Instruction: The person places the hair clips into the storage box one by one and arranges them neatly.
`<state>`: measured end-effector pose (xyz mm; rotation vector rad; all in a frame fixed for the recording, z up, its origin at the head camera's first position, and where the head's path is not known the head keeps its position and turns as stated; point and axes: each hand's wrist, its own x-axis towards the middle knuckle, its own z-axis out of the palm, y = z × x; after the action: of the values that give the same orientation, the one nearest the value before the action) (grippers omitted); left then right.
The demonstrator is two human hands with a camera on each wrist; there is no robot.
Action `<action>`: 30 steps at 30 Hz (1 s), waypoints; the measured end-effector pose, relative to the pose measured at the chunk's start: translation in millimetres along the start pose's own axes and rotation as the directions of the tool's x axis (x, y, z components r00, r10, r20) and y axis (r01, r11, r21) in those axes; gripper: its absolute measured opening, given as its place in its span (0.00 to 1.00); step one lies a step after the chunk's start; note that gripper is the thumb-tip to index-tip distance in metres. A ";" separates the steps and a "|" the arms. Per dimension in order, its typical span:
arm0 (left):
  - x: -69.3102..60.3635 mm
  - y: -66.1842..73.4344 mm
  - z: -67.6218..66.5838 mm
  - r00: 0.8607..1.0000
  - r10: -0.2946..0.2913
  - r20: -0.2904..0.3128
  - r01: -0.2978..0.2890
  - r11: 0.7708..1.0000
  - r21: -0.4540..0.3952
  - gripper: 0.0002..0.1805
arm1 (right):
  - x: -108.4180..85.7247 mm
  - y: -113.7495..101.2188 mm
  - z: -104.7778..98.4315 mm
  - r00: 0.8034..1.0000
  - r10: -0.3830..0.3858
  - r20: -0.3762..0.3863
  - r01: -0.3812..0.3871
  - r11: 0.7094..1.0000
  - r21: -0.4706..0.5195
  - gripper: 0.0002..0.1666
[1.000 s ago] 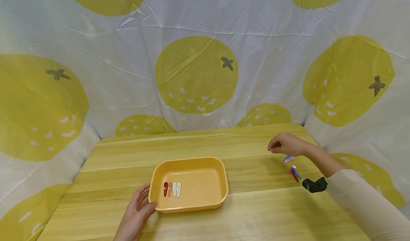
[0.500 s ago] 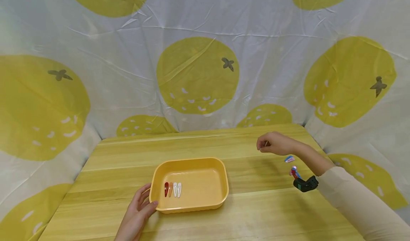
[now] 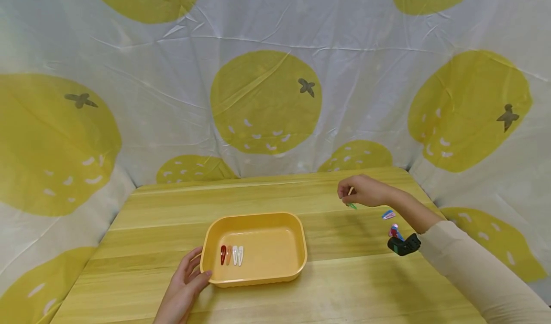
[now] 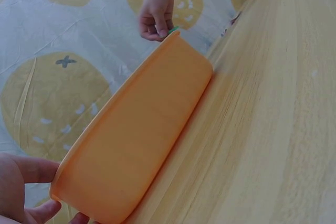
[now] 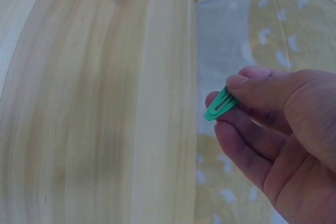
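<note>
1. While the right hand [image 3: 362, 190] pinches it above the wood-grain table [image 3: 353, 285], a green, slotted, teardrop hair clip [image 5: 221, 104] looks light, stiff and slippery to me, best held across its flat faces.
2. The left hand [image 3: 186, 278] grips a yellow rectangular plastic tray [image 3: 258, 281] bearing red, orange and white clips [image 3: 235, 255].

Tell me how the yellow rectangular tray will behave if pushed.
The yellow, rounded rectangular plastic tray is probably stiff: its walls show no sagging. It should slide rather than tip, sitting wide and low on the yellow wood-grain table. The red, orange and white teardrop-shaped hair clips inside might shift, lying on its smooth floor.
</note>
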<state>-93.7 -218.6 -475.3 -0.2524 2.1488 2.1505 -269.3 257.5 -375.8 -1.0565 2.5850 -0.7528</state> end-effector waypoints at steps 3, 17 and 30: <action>-0.3 -0.2 0.0 1.000 0.002 0.000 -0.002 1.000 -0.002 0.39 | 4.0 -3.8 0.9 1.000 0.002 -0.005 -0.002 1.000 -0.006 0.04; -0.3 0.5 0.7 1.000 -0.003 0.009 0.003 1.000 -0.028 0.39 | 22.8 -16.9 11.6 1.000 0.001 -0.015 -0.001 1.000 0.008 0.02; -0.4 -0.6 -0.1 1.000 0.004 0.006 -0.004 1.000 -0.022 0.39 | 39.5 -32.2 22.0 1.000 -0.029 -0.006 0.029 0.999 0.033 0.03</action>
<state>-93.2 -218.6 -475.8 -0.2427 2.1252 2.1758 -269.6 202.1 -377.9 -1.0853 2.5579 -0.8039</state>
